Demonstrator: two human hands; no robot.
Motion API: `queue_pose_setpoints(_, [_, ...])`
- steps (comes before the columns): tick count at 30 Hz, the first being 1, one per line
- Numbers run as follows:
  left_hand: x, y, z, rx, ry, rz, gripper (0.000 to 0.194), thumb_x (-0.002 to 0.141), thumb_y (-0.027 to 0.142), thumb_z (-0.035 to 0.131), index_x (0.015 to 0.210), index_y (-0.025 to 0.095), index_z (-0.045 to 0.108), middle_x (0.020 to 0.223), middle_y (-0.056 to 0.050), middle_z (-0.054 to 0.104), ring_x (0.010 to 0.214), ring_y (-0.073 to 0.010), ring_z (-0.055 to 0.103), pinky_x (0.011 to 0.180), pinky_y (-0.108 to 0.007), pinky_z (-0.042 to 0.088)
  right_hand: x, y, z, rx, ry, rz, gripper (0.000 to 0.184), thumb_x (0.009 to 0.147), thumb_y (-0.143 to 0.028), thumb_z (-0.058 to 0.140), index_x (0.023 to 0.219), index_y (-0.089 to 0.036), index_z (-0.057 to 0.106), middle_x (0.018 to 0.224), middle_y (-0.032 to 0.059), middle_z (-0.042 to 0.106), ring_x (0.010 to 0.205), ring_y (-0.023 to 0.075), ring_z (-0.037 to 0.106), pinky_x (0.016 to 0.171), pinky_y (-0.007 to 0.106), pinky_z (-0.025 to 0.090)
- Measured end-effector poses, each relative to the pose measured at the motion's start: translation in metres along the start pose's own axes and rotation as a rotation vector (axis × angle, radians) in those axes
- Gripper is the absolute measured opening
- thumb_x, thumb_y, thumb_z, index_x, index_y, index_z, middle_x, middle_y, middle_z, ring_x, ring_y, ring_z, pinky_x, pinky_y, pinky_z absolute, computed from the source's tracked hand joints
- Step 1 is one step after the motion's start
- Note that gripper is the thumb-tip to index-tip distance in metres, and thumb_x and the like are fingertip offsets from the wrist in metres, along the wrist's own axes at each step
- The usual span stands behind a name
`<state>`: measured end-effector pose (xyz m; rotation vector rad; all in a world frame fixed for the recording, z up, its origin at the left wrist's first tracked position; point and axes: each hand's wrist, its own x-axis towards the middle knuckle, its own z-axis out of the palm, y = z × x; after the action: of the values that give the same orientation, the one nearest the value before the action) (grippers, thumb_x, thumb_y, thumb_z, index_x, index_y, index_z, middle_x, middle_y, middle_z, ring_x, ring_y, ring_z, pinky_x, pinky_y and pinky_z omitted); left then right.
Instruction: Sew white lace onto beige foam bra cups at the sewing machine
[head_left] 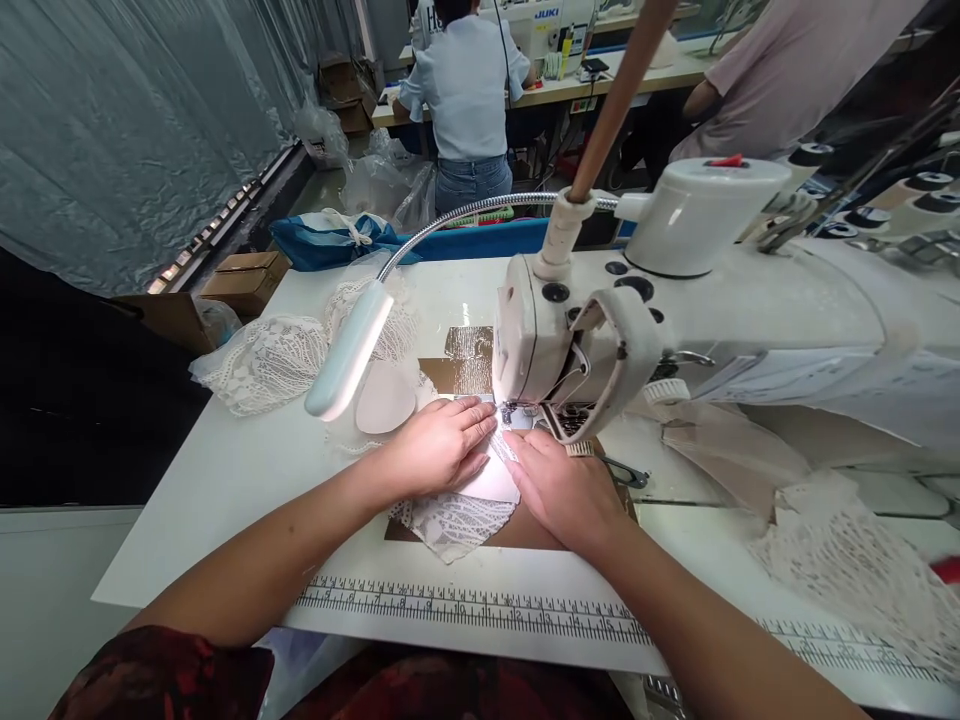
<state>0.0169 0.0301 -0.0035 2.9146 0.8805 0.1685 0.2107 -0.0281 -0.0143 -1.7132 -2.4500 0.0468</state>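
A white lace piece lies under the needle area of a white sewing machine, its pointed end toward me. My left hand rests flat on the fabric, fingers stretched out toward the presser foot. To the right of the needle, my right hand holds the edge of the lace piece between thumb and fingers, close to the foot. Smooth white cloth shows between the hands. Beneath lies a brown sheet. The needle tip is too small to make out.
More lace pieces lie on the left, with a rounded white pad beside them. A lamp arches over the table. Small scissors lie right of my hand. Lace fabric spreads at right. A ruler strip edges the table. Two people sit ahead.
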Motion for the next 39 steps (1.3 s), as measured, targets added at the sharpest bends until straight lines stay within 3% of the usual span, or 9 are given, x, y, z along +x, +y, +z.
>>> queue_pose_setpoints(9, [0.002, -0.012, -0.013, 0.041, -0.047, 0.096, 0.036, 0.094, 0.024, 0.041, 0.123, 0.013, 0.058, 0.128, -0.012, 0.058, 0.120, -0.0296, 0.049, 0.100, -0.045, 0.038, -0.001, 0.007, -0.002, 0.083, 0.012, -0.005, 0.029, 0.092, -0.021, 0.041, 0.095, -0.020, 0.069, 0.083, 0.0076, 0.068, 0.067, 0.0168, 0.058, 0.057, 0.028, 0.039])
queue_pose_setpoints(12, [-0.001, -0.005, -0.018, 0.010, 0.013, 0.106, 0.031, 0.094, 0.020, 0.042, 0.118, 0.012, 0.060, 0.125, -0.014, 0.059, 0.117, -0.0270, 0.050, 0.100, -0.043, 0.039, -0.002, 0.013, -0.003, 0.176, 0.073, -0.009, 0.031, 0.091, -0.020, 0.039, 0.096, -0.019, 0.069, 0.078, 0.0079, 0.068, 0.071, 0.0182, 0.060, 0.065, 0.028, 0.044])
queue_pose_setpoints(14, [-0.001, 0.004, -0.018, -0.042, 0.043, 0.078, 0.028, 0.095, 0.024, 0.042, 0.110, 0.012, 0.063, 0.114, -0.013, 0.062, 0.106, -0.0240, 0.055, 0.092, -0.038, 0.045, -0.003, 0.015, -0.004, 0.215, 0.098, -0.005, 0.031, 0.090, -0.019, 0.039, 0.096, -0.019, 0.070, 0.079, 0.0080, 0.069, 0.075, 0.0191, 0.061, 0.068, 0.029, 0.045])
queue_pose_setpoints(19, [0.008, 0.021, -0.002, -0.058, 0.059, -0.062, 0.032, 0.095, 0.033, 0.041, 0.084, 0.013, 0.063, 0.080, -0.008, 0.060, 0.076, -0.0199, 0.056, 0.068, -0.032, 0.045, -0.004, 0.015, -0.005, 0.245, 0.079, -0.046, 0.032, 0.087, -0.015, 0.040, 0.087, -0.020, 0.071, 0.082, 0.0069, 0.069, 0.075, 0.0181, 0.059, 0.066, 0.028, 0.043])
queue_pose_setpoints(22, [0.013, 0.022, 0.011, -0.009, 0.083, -0.087, 0.034, 0.096, 0.028, 0.038, 0.073, 0.014, 0.059, 0.073, -0.006, 0.057, 0.069, -0.0179, 0.053, 0.063, -0.031, 0.042, -0.004, 0.014, -0.005, 0.242, 0.062, -0.094, 0.030, 0.086, -0.014, 0.042, 0.084, -0.021, 0.071, 0.082, 0.0048, 0.068, 0.069, 0.0155, 0.055, 0.059, 0.026, 0.037])
queue_pose_setpoints(26, [0.013, 0.019, 0.020, 0.045, 0.101, -0.091, 0.030, 0.094, 0.025, 0.038, 0.071, 0.015, 0.054, 0.073, -0.007, 0.055, 0.069, -0.0191, 0.052, 0.062, -0.032, 0.040, -0.006, 0.015, -0.002, 0.182, 0.054, -0.114, 0.029, 0.084, -0.012, 0.043, 0.082, -0.021, 0.071, 0.080, 0.0029, 0.065, 0.059, 0.0123, 0.044, 0.052, 0.027, 0.026])
queue_pose_setpoints(33, [0.010, 0.012, 0.002, -0.398, 0.120, -0.285, 0.023, 0.095, 0.023, 0.037, 0.075, 0.017, 0.047, 0.072, -0.002, 0.053, 0.068, -0.0147, 0.049, 0.064, -0.027, 0.040, -0.009, 0.017, 0.006, 0.194, 0.053, -0.081, 0.034, 0.083, -0.012, 0.041, 0.092, -0.022, 0.072, 0.078, 0.0054, 0.063, 0.060, 0.0135, 0.045, 0.052, 0.026, 0.026])
queue_pose_setpoints(39, [0.001, 0.009, -0.014, -0.603, 0.128, -0.312, 0.020, 0.093, 0.029, 0.042, 0.078, 0.018, 0.049, 0.080, -0.003, 0.055, 0.076, -0.0152, 0.052, 0.070, -0.027, 0.043, -0.006, 0.017, 0.002, 0.225, 0.061, -0.122, 0.032, 0.083, -0.012, 0.041, 0.090, -0.021, 0.071, 0.075, 0.0046, 0.062, 0.060, 0.0136, 0.045, 0.052, 0.027, 0.027])
